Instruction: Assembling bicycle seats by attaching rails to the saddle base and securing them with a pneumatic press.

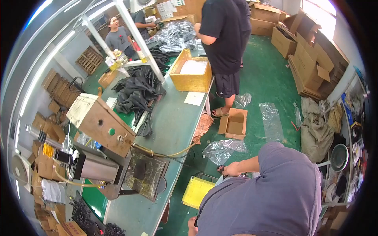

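Note:
My grey-shirted shoulder and torso fill the lower right. My right hand [233,169] hangs low beyond the sleeve, near a dark sandal and a crumpled clear plastic bag [224,151] on the floor; its fingers are too small and partly hidden to read. At the lower edge, a bit of skin left of the shirt seems to be my left hand [192,222]; its fingers are mostly covered by my body. Between the two, beside the table, is a yellow crate-like panel [198,192]. Anything in either hand cannot be made out.
A green-topped table [163,110] runs along my left, carrying a press machine [102,122], dark fabric pieces [138,90] and a yellow bin [191,80]. Beyond the open carton [235,122] stands a person in black [224,43]. Cartons [315,59] and cluttered shelves line the right.

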`<state>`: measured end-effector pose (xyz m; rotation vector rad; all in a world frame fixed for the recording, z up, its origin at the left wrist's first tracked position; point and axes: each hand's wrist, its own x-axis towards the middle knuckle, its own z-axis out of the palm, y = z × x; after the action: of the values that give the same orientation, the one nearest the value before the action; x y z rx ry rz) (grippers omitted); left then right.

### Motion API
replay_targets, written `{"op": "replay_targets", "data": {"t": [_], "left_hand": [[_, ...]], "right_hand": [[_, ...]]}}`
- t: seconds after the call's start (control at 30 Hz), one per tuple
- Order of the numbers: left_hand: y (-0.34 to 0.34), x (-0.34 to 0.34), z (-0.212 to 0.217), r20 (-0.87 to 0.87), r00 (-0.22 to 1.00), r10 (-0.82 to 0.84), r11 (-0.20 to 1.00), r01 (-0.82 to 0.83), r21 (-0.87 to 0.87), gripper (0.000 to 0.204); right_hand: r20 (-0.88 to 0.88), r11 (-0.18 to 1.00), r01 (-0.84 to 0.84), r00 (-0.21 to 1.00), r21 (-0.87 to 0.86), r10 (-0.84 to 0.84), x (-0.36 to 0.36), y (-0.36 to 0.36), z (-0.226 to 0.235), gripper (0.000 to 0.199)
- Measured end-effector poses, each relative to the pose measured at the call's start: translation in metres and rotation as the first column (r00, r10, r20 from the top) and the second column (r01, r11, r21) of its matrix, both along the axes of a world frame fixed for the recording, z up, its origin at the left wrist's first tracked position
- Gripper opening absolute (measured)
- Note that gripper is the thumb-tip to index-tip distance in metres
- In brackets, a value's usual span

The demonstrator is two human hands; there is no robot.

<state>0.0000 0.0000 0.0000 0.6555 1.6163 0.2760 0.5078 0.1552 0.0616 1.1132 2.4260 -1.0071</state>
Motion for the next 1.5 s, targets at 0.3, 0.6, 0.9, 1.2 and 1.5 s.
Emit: {"op": "replay_targets", "data": {"t": [0.3, 0.6, 0.9, 1.2, 1.5], "left_hand": [[0.025, -0.010, -0.063, -0.222, 0.942, -0.252, 0.917, 0.305, 0.255, 0.026], [-0.093, 0.008, -0.050, -0.547, 0.752, -0.368, 0.910, 0.413, -0.044, 0.020], [-0.062, 0.063, 0.011, -0.442, 0.897, -0.018, 0.999, 0.004, -0.032, 0.034], [-0.057, 0.038, 0.143, -0.477, 0.758, 0.446, 0.822, -0.135, 0.554, 0.026], [-0.119, -0.020, 0.594, -0.131, 0.431, 0.893, -0.239, 0.699, 0.674, 0.057]], "right_hand": [[0.015, 0.977, 0.195, 0.981, -0.091, -0.195, 0.005, 0.000, 0.024, 0.042], [0.079, 0.935, 0.307, 0.952, -0.180, -0.297, 0.014, 0.012, -0.004, 0.035], [0.011, 0.970, 0.169, 0.985, -0.173, -0.170, 0.009, 0.041, -0.022, 0.025], [0.147, 0.985, -0.164, 0.974, -0.048, 0.170, -0.025, 0.096, -0.003, 0.029], [0.262, 0.964, -0.262, 0.935, 0.051, 0.240, -0.140, 0.071, 0.035, 0.033]]}}
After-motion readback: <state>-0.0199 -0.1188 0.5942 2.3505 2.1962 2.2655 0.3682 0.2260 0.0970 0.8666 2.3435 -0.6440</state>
